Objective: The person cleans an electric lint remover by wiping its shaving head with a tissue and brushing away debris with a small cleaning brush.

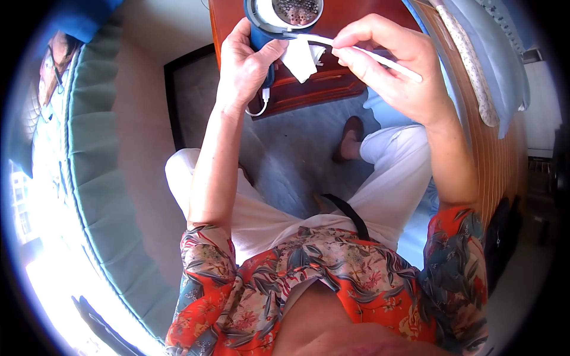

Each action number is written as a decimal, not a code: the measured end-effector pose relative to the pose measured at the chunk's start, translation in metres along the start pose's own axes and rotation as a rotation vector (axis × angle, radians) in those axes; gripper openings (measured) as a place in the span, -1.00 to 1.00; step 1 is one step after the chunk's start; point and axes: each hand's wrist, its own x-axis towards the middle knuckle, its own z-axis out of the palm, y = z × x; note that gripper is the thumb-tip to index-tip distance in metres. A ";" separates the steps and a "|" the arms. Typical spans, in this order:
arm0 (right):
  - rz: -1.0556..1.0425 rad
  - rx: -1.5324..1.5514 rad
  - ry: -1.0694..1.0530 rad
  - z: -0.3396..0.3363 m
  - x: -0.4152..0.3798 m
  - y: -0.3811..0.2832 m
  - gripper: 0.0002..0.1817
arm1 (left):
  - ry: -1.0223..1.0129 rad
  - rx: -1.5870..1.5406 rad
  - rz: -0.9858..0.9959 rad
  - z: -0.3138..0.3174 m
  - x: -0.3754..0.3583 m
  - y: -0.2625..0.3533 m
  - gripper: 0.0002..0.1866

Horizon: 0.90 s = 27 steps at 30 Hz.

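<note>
The left hand (pixel 246 62) grips a blue device (pixel 270 24) upright. The right hand (pixel 395 62) pinches a white stick (pixel 368 54), its long axis slanting leftward, tip at the device's rim beside a white tissue (pixel 301 58).

No readable text, label, brand, number or sign anywhere in view. Nothing legible on the blue device (pixel 267 26) at twelve o'clock, nor on the white stick (pixel 380 59) at one o'clock. Only a floral print, no lettering, on the shirt (pixel 332 285) at six o'clock.
</note>
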 end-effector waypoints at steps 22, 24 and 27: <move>0.009 0.235 0.148 0.003 -0.011 -0.006 -0.91 | 0.084 -0.032 -0.067 -0.011 -0.003 0.003 -0.83; 0.056 0.349 0.182 0.007 -0.011 -0.011 -0.91 | 0.100 -0.022 -0.076 -0.012 -0.003 0.002 -0.81; 0.044 0.333 0.133 0.014 -0.013 -0.009 -0.89 | 0.105 -0.027 -0.075 -0.012 -0.003 -0.001 -0.80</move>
